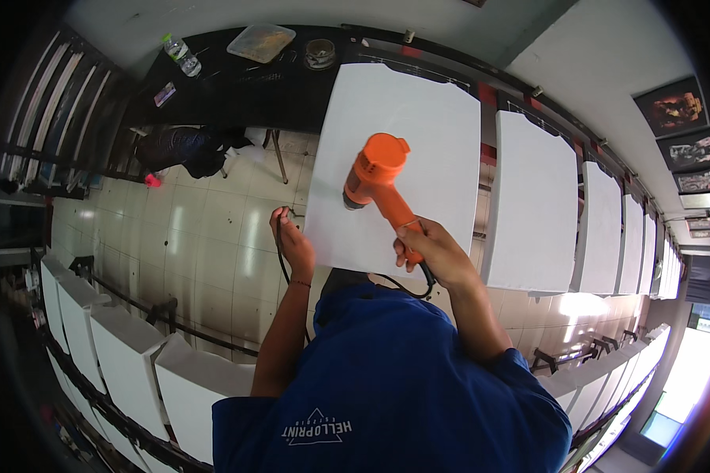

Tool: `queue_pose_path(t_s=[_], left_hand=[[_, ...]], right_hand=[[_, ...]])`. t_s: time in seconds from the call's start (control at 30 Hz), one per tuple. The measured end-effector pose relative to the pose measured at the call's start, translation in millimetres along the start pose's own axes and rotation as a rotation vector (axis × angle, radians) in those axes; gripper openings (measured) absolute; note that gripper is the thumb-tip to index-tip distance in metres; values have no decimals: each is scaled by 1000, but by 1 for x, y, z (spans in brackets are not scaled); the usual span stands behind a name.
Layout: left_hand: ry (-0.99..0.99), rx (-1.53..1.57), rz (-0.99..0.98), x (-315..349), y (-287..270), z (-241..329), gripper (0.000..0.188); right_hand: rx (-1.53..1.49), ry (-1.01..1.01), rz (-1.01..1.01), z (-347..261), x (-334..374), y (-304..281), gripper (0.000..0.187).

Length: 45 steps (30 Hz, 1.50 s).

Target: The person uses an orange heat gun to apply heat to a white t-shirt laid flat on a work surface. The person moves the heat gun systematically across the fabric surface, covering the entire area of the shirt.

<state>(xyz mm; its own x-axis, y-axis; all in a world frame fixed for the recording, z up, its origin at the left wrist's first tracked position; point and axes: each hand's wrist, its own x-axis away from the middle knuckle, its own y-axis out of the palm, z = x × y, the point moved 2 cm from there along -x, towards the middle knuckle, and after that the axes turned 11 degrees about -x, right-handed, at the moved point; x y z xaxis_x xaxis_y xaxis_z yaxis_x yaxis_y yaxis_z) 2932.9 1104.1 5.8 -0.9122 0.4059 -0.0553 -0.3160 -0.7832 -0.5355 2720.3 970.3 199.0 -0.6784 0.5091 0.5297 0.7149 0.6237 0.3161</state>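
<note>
An orange heat gun hangs over a white fabric-covered board, its dark nozzle pointing down toward the white surface. My right hand is closed round its handle. From the handle's end a black cord loops down and past the front of my blue shirt. At the board's left edge, my left hand is closed with the black cord running through its fingers. Whether the nozzle touches the fabric I cannot tell; a gap seems to lie between them.
More white boards run in a row to the right. Behind stands a black table with a plastic bottle, a clear container and a round tin. Further white boards line the lower left. Tiled floor shows between.
</note>
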Motion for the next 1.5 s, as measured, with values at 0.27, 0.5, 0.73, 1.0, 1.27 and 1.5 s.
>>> queue_pose_path(t_s=[0.27,0.5,0.73,1.0,1.27,1.5], left_hand=[[26,78,88,1,1,0,46],[-15,58,24,1,0,4,53],[-48,24,-30,0,0,5,56],[-40,-32,-41,-1,-1,10,48],[-21,-27,-47,-2,2,11,46],[-49,-12,-48,-1,3,9,46]], right_hand=[[163,141,-125,-9,-5,25,25],[200,22,-62,-3,-2,15,26],[247,146,-88,-16,20,-5,30],[185,98,0,-10,29,-18,30],[105,-15,148,-7,39,-34,26],[145,100,139,-13,61,-52,25]])
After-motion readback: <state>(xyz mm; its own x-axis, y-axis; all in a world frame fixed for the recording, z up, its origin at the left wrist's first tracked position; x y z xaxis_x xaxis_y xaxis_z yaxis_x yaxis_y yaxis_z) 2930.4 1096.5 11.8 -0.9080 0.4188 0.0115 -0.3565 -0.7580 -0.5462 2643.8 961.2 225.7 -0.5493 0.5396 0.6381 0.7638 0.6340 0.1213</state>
